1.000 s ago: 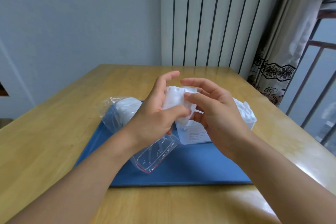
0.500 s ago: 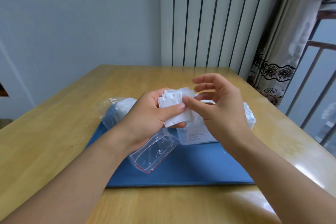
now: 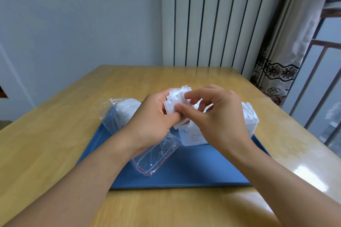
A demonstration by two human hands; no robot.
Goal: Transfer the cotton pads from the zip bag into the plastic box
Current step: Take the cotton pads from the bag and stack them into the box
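Note:
My left hand (image 3: 151, 125) grips a small stack of white cotton pads (image 3: 175, 101) above the blue tray (image 3: 193, 169). My right hand (image 3: 215, 116) pinches the front of that stack between thumb and fingers. A clear zip bag (image 3: 156, 155) with a red seal lies flat on the tray below my left wrist. Behind my right hand stands the white plastic box (image 3: 249, 121), with cotton pads showing over its rim; most of the box is hidden by the hand.
Another clear bag (image 3: 118, 114) holding white pads lies at the tray's back left corner. The tray rests on a wooden table (image 3: 55, 134). A white radiator (image 3: 212, 16) and a curtain (image 3: 280, 57) stand behind the table.
My right hand has come down onto the stack and closed its thumb and fingers on the pads. The stack has tilted and fanned out a little in my left hand.

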